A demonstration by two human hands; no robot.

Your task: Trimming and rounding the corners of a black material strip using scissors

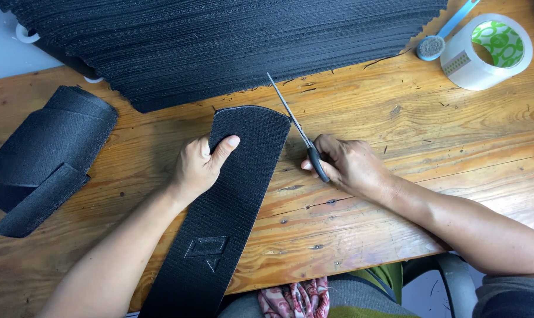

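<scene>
Across the wooden table (431, 135), one tall pile of black ribbed sheets (220, 41) is spread along the far edge. One loose roll of black webbing (43, 153) is laid at the left. One long black strap (225, 200) is stretched from the near edge up the middle, its far end rounded, a stitched rectangle and arrow mark seen low on it. Two hands are counted. The strap's upper left edge is pinched by the left hand (199, 165), thumb on top. One pair of scissors (299, 132) is gripped by the right hand (346, 165), fingers curled around the black handle, blades closed, lying just beside the strap. One tape roll (487, 53) and one small round brush (434, 44) are seen far right.
</scene>
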